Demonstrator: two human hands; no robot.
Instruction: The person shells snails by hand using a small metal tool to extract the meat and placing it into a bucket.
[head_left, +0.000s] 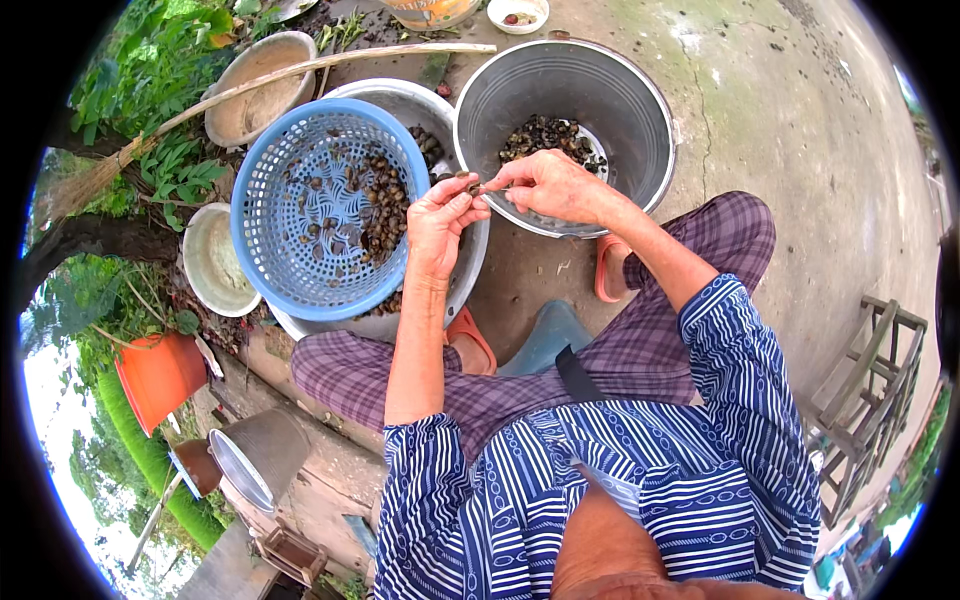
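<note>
My left hand (442, 225) pinches a small dark snail (473, 189) between thumb and fingertips. My right hand (555, 184) meets it from the right, its fingers closed on a thin pick (492, 189) whose tip is at the snail; the pick is too small to make out fully. Below and left of the hands, a blue plastic colander (251, 247) holds many brown snails (384, 196). It rests in a wide metal basin (469, 259) that has more snails in it. Under my right hand stands a dark grey bucket (615, 82) with dark shells (544, 139) and a pale dish (595, 146), partly covered, at its bottom.
A straw broom (300, 69) lies across a shallow bowl (259, 105) at upper left. Another pale bowl (217, 262) sits beside the colander. An orange pot (161, 379) and a metal bucket (274, 450) stand lower left. A wooden rack (870, 397) is at right.
</note>
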